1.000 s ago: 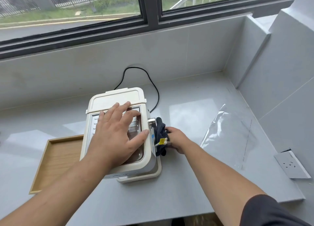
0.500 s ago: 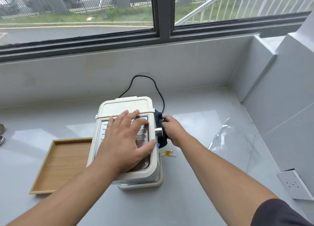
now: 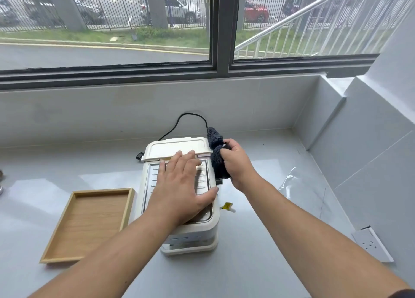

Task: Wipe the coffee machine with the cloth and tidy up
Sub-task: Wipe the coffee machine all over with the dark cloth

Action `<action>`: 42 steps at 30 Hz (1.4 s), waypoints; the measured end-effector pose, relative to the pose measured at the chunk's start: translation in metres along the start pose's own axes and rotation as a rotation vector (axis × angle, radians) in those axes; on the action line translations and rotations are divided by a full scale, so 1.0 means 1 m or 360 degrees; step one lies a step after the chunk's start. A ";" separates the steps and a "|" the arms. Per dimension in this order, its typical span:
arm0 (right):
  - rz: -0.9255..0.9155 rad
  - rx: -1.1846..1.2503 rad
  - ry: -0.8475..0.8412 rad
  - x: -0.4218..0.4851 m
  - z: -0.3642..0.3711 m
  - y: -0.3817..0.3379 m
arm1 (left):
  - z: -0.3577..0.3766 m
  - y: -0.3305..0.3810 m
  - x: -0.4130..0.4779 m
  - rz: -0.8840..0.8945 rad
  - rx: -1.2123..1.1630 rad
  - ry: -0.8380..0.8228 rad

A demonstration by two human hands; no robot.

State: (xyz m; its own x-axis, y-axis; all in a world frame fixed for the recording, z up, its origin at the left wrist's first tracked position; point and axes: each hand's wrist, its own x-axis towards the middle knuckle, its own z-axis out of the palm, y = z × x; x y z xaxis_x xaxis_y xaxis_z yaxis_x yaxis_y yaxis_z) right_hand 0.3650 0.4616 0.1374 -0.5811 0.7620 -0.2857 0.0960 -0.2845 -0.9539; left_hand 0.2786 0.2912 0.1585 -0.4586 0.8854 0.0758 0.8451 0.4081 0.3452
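Observation:
A cream coffee machine (image 3: 177, 147) stands in the middle of the grey counter (image 3: 258, 264), seen from above. My left hand (image 3: 182, 185) lies flat on its metal top, fingers spread, holding nothing. My right hand (image 3: 235, 165) grips a dark blue cloth (image 3: 216, 156) pressed against the machine's right side near the back corner. The cloth bunches above and below my fingers. A small yellow tag (image 3: 228, 206) hangs at the machine's right side, lower down.
An empty wooden tray (image 3: 69, 250) lies left of the machine. A black power cord (image 3: 179, 122) loops behind it to the wall. Clear plastic film (image 3: 301, 190) lies on the counter at right, by the tiled side wall. A white socket plate (image 3: 370, 244) sits at the right front.
My right hand has slid the cloth along the machine's right side from the front toward the back corner and upward. My left hand stayed on the top. The camera tilted up.

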 end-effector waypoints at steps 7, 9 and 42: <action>-0.0309 -0.0458 0.0072 -0.032 0.011 -0.031 | -0.002 0.000 0.001 0.0020 -0.0072 0.0011; -0.0350 -0.0640 -0.0007 -0.041 0.023 -0.039 | -0.005 0.000 0.000 0.0003 -0.0171 0.0052; -0.0651 -0.1900 0.0249 -0.136 0.066 -0.046 | -0.105 -0.077 0.007 0.0213 -0.0050 0.0206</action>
State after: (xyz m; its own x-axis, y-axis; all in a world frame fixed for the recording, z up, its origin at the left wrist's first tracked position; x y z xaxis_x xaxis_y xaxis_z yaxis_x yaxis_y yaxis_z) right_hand 0.3858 0.3329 0.2261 -0.6470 0.7533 0.1181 0.6455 0.6236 -0.4410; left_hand 0.1812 0.2426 0.2304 -0.3756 0.8946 0.2421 0.8930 0.2794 0.3529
